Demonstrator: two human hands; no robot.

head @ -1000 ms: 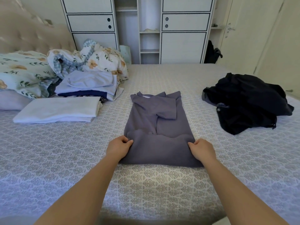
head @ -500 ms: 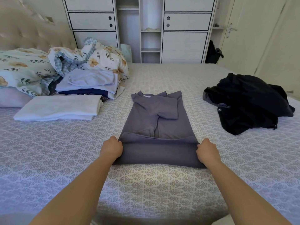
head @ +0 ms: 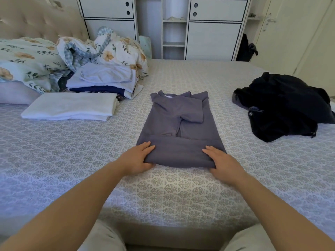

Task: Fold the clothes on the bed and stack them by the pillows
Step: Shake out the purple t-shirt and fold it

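A grey shirt lies lengthwise in the middle of the bed, sleeves folded in, its near end doubled over into a thick band. My left hand holds the band's left end, fingers lying on top and thumb at the near edge. My right hand holds the right end the same way. Folded clothes are stacked by the floral pillows at the left, with a folded white piece in front of them. A crumpled black garment pile sits on the bed at the right.
The patterned bedsheet covers the bed up to the near edge at my knees. A padded headboard stands at the far left. White cabinets and a door stand behind the bed.
My hands have turned the shirt's near end over into a fold. Both hands went from closed fists at the hem to fingers lying flat on top of the folded band.
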